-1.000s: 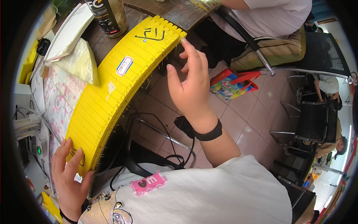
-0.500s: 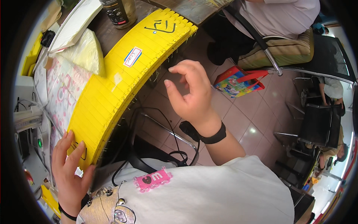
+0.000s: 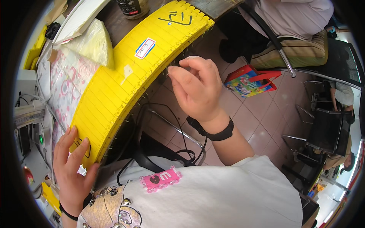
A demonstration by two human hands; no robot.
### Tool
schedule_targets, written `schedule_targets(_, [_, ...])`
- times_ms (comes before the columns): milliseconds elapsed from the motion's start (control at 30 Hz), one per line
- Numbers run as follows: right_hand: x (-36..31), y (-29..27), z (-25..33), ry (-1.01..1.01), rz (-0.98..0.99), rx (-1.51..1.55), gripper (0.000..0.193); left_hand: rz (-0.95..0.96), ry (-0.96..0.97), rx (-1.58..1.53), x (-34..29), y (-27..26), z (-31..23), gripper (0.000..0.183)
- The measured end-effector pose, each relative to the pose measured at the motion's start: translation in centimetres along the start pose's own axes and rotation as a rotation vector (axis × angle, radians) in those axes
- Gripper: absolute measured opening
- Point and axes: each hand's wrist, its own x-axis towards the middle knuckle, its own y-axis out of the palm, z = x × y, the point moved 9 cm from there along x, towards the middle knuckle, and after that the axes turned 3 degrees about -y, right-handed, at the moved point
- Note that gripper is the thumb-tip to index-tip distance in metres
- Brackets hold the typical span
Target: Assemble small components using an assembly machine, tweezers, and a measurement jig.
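Lying spread along the near left end of a long, curved, bright yellow ribbed slab (image 3: 114, 91), the left hand (image 3: 73, 173) rests its fingertips on top, its thumb set apart at the near right edge. The slab runs from that hand toward the far side of the scene, bearing a small white label with a red and blue border (image 3: 145, 48) and black hand-drawn marks. Just right of its long right edge, the right hand (image 3: 203, 89) hangs over the gap beside the table, fingers curled and drawn in near the thumb; whether it pinches anything thin I cannot tell. Its digit tips point left toward the slab, near the edge. A black band (image 3: 220, 133) circles the right wrist.

Left of the slab lie a pale yellow plastic-wrapped bundle (image 3: 96, 45) and a pink-and-white patterned cover (image 3: 66, 81). Farther off stands a dark-labelled jar (image 3: 131, 7). To the right, a red-handled, colourful bag (image 3: 247, 81) sits on the pinkish tiled floor (image 3: 247, 131).
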Motion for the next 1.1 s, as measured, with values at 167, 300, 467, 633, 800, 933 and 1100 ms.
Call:
schedule_targets(167, [0.3,0.6,-0.2,-0.020,0.010,0.052,0.033,0.000,-0.012,-0.010,0.0,0.0,0.0,0.064])
schedule_targets(300, [0.5,-0.4,0.1,-0.046,-0.002,0.131,0.031,-0.003,-0.014,-0.011,0.1,-0.1,0.0,0.063])
schedule_targets(467, [-0.6,-3.2,-0.4,0.096,-0.093,0.264,0.024,-0.001,-0.018,-0.016,0.1,-0.1,-0.1,0.063])
schedule_targets(633, [-1.7,-7.3,-2.8,0.440,-0.276,0.679,0.017,-0.025,-0.001,-0.029,0.0,-0.3,-0.1,0.063])
schedule_targets(800, [-1.1,-10.6,-4.9,0.613,-0.530,0.978,0.020,-0.063,0.021,-0.038,0.1,-0.6,-0.5,0.060])
schedule_targets(933, [0.2,-12.4,-5.0,0.633,-0.561,0.947,0.018,-0.089,0.001,-0.042,-0.2,-0.5,-0.5,0.056])
schedule_targets(1100, [3.3,-20.0,-4.7,0.479,-0.738,0.774,0.021,-0.118,0.001,-0.043,-0.5,-0.4,-0.3,0.055])
